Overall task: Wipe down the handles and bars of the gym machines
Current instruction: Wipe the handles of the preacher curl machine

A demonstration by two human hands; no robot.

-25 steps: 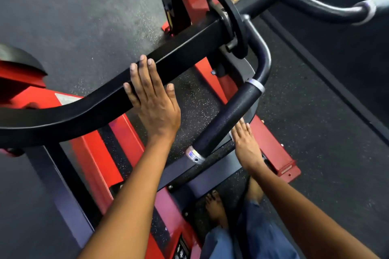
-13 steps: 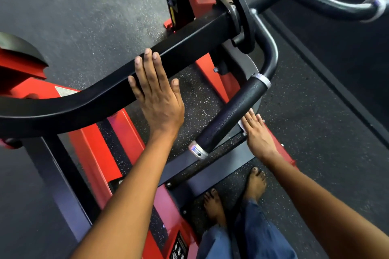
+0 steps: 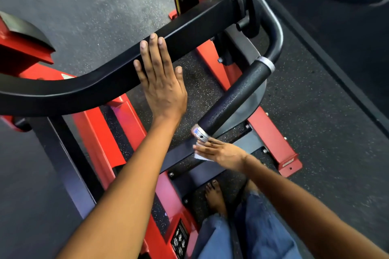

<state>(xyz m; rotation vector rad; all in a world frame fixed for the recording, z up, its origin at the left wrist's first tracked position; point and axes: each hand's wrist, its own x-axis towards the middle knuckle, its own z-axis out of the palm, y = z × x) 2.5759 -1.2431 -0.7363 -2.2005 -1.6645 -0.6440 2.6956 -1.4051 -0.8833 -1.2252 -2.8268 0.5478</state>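
The left hand (image 3: 162, 88) still lies flat on the black bar (image 3: 88, 88), fingers straight and together, gripping nothing. The right hand (image 3: 221, 152) has dropped from beside the textured handle (image 3: 233, 99) to just under its silver end cap (image 3: 199, 134), fingers extended flat over a small white cloth (image 3: 199, 156) beneath the palm.

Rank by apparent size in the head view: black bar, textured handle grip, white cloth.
1. black bar, largest
2. textured handle grip
3. white cloth, smallest; mostly hidden under the right hand
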